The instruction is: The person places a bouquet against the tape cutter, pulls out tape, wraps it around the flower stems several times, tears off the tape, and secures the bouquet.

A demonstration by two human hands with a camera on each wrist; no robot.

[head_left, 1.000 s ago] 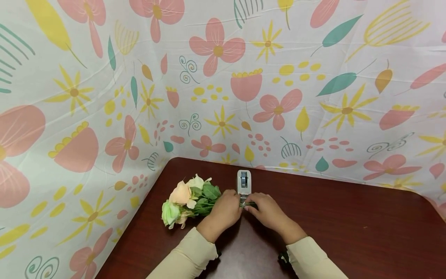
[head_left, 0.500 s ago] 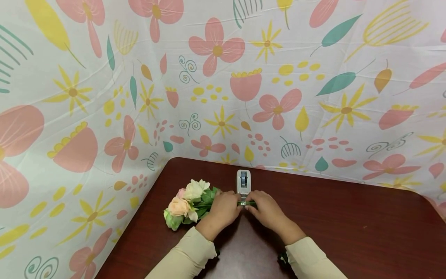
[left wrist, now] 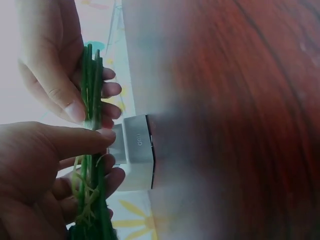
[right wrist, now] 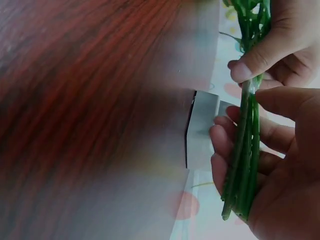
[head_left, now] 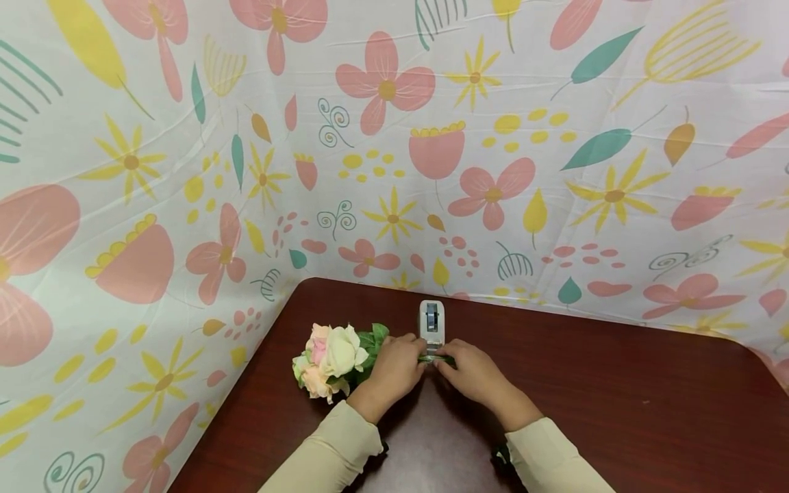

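Note:
A bunch of artificial-looking flowers point(head_left: 342, 350), in cream, peach and pink, lies to the left with its heads beyond my left hand point(head_left: 397, 366). That hand pinches the green stems point(left wrist: 92, 170) just below the leaves, thumb on one side and fingers behind. My right hand point(head_left: 473, 371) holds the lower stems point(right wrist: 245, 150), thumb and fingers around them close to the cut ends. Between the two thumbs a shiny clear band of tape point(right wrist: 253, 85) goes over the stems. Directly behind the hands stands a white and grey tape dispenser point(head_left: 432, 318), its front close to the stems.
A dark red-brown wooden table point(head_left: 585, 390) carries everything. Its back and left edges meet a white cloth point(head_left: 542, 82) printed with pink, yellow and green flowers. Black wrist straps point(head_left: 502, 457) show below the sleeves.
The flower heads have turned about the stems: the cream bloom has come round to the front and the green one is mostly hidden. Both hands stay nearly in place, their fingers shifting slightly.

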